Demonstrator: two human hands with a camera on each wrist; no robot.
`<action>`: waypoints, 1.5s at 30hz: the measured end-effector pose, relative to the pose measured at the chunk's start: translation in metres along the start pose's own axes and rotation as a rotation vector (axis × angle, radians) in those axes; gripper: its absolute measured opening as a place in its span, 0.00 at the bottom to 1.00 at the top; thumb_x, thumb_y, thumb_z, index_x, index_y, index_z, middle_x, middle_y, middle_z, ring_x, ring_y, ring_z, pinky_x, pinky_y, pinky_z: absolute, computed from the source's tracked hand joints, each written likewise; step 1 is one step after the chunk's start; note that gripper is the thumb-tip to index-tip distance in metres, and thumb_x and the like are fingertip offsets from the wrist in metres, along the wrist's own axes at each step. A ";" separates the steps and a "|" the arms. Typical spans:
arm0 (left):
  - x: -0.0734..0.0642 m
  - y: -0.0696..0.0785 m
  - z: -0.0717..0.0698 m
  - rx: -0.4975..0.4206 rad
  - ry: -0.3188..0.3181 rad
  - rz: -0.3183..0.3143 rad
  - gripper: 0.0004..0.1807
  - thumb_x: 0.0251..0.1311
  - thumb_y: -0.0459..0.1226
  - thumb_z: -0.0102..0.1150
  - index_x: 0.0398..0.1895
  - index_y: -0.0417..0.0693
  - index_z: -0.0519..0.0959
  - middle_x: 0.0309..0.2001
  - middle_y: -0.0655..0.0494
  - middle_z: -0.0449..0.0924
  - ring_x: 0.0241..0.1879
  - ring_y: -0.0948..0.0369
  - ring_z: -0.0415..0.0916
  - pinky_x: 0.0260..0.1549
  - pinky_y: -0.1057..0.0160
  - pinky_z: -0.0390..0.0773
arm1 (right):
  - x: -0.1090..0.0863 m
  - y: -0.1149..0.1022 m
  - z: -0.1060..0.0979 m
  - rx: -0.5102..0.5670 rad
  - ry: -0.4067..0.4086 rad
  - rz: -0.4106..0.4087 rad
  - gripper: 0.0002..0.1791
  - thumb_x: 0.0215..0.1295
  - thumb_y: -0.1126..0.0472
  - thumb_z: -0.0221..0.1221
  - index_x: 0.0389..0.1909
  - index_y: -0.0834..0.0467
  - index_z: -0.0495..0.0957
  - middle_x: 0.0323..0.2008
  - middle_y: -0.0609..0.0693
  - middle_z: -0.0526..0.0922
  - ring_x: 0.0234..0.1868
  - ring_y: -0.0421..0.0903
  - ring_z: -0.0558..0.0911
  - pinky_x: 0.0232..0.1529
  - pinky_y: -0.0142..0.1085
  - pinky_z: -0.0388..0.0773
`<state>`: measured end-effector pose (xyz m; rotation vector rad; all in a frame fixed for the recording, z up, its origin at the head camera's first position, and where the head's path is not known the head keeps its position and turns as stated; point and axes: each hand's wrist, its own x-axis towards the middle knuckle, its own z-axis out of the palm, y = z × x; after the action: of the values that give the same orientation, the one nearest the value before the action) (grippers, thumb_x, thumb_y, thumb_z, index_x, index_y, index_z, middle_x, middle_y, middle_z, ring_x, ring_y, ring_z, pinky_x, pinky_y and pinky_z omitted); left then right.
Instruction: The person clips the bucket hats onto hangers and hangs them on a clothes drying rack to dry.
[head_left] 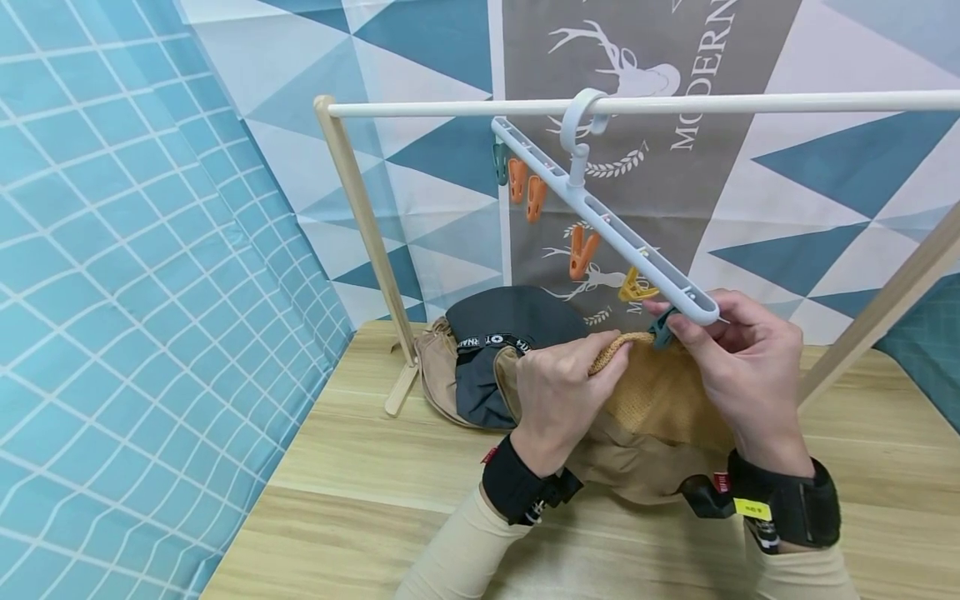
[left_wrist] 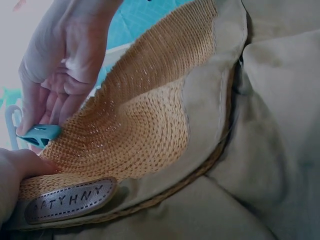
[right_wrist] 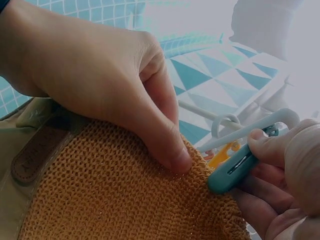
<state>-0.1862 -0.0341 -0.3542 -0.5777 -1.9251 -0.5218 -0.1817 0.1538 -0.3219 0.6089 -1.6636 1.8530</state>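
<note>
My left hand (head_left: 564, 390) pinches the edge of a tan hat (head_left: 645, 400) with a knitted crown and cloth brim. A leather label (left_wrist: 71, 201) is sewn on its band. With thumb and fingers, my right hand (head_left: 750, 367) pinches a dark teal clip (head_left: 662, 327) under the near end of a pale blue clip hanger (head_left: 630, 250). The clip's tip meets the knitted edge, close beside my left thumb in the right wrist view. A yellow clip (head_left: 637, 286) hangs just behind it.
The hanger hooks over a white rail (head_left: 450, 108) on wooden legs (head_left: 367, 225). Several orange clips (head_left: 582, 252) and another teal clip (head_left: 501, 162) hang farther back. A dark grey and tan hat (head_left: 487, 375) lies on the wooden table (head_left: 360, 500), left of my hands.
</note>
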 end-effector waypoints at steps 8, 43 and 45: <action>0.002 0.003 -0.005 -0.077 -0.017 0.026 0.06 0.70 0.43 0.78 0.44 0.53 0.96 0.32 0.63 0.96 0.21 0.71 0.86 0.18 0.77 0.64 | 0.000 0.001 -0.002 0.018 -0.035 -0.027 0.08 0.71 0.80 0.69 0.48 0.80 0.85 0.44 0.49 0.99 0.45 0.39 0.97 0.45 0.25 0.89; 0.003 0.000 -0.009 -0.125 -0.033 0.028 0.08 0.73 0.44 0.77 0.44 0.50 0.96 0.34 0.61 0.97 0.23 0.69 0.87 0.19 0.78 0.61 | -0.001 -0.006 -0.033 -0.375 -0.165 0.117 0.22 0.71 0.75 0.72 0.63 0.60 0.90 0.47 0.31 0.95 0.44 0.28 0.93 0.46 0.19 0.86; 0.003 0.000 -0.008 -0.118 -0.031 0.021 0.08 0.73 0.44 0.77 0.45 0.50 0.96 0.34 0.60 0.97 0.24 0.69 0.88 0.18 0.77 0.62 | 0.001 -0.004 -0.040 -0.448 -0.226 0.115 0.21 0.71 0.74 0.73 0.63 0.61 0.89 0.49 0.27 0.93 0.47 0.24 0.91 0.48 0.17 0.84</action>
<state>-0.1815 -0.0387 -0.3481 -0.6844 -1.9244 -0.6197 -0.1782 0.1943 -0.3231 0.5519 -2.2150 1.4487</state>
